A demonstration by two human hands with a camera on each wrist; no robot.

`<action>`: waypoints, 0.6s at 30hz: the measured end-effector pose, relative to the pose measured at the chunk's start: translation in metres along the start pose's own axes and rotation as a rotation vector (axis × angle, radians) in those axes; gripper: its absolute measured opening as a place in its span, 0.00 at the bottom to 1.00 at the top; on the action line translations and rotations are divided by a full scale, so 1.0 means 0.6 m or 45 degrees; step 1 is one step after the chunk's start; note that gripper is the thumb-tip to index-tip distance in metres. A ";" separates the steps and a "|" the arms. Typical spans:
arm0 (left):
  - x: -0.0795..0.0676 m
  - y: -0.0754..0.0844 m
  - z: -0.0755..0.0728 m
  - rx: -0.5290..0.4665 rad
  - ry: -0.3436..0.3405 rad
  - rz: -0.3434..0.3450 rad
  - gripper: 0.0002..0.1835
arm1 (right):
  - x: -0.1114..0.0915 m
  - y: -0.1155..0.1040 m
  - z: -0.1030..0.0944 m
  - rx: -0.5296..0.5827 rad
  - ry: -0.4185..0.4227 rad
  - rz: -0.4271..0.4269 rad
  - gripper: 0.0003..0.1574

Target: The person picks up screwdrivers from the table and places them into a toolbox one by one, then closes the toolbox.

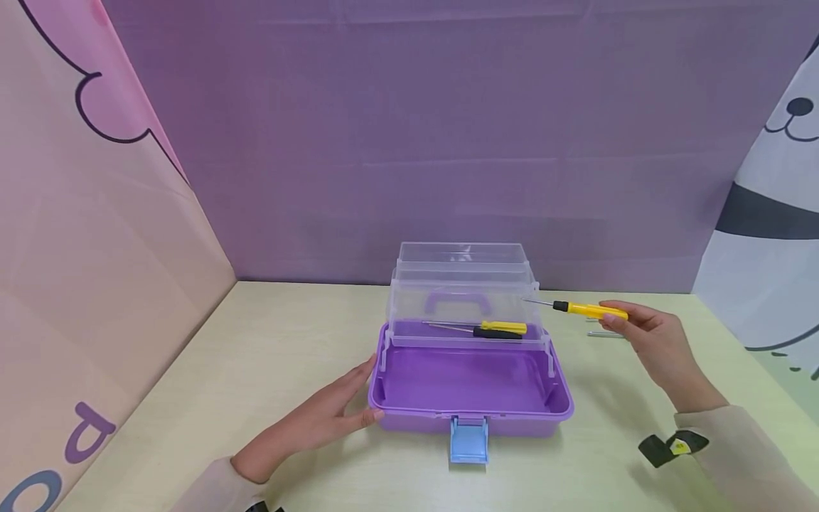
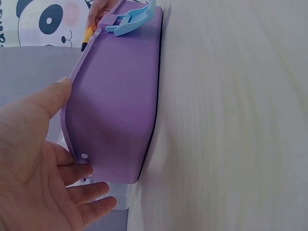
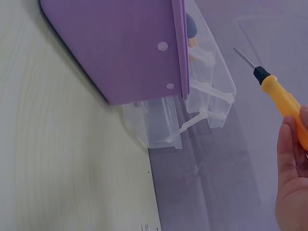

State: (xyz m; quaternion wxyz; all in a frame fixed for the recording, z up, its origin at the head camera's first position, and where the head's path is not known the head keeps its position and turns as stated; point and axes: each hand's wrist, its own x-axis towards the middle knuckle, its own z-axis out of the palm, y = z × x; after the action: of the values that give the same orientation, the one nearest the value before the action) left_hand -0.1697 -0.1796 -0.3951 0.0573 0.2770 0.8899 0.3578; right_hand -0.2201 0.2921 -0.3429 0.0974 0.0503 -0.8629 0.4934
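A purple toolbox (image 1: 470, 423) stands with its clear lid and tray raised at the back. My right hand (image 1: 659, 345) pinches the yellow handle of a screwdriver (image 1: 585, 309) above the table, right of the tray; its thin shaft points left. In the clear tray (image 1: 409, 334) lie a yellow-handled screwdriver (image 1: 505, 326) and a black-handled tool (image 1: 498, 333). My left hand (image 2: 38, 159) rests against the toolbox's left end, thumb at the rim and fingers fairly straight. In the right wrist view, the screwdriver (image 3: 281, 98) tilts up, away from the toolbox wall (image 3: 120, 48).
A light blue latch (image 1: 469, 442) hangs off the toolbox front. Behind my right hand, thin metal rods (image 1: 604, 334) lie on the pale table (image 1: 307, 320), partly hidden. A purple cloth (image 1: 448, 142) forms the back wall, with printed panels on both sides.
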 end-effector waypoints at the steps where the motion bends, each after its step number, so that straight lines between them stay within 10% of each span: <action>1: 0.000 0.000 0.000 0.001 0.000 0.000 0.45 | -0.001 -0.001 0.001 0.002 -0.005 -0.002 0.29; 18: -0.001 -0.003 0.001 -0.017 -0.004 0.016 0.44 | 0.001 -0.012 0.020 0.075 -0.068 -0.060 0.28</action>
State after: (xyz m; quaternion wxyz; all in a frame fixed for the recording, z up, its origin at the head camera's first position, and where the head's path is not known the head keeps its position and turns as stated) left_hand -0.1697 -0.1804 -0.3967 0.0582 0.2827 0.8856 0.3638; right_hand -0.2206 0.2780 -0.3428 0.0844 0.0867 -0.8488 0.5147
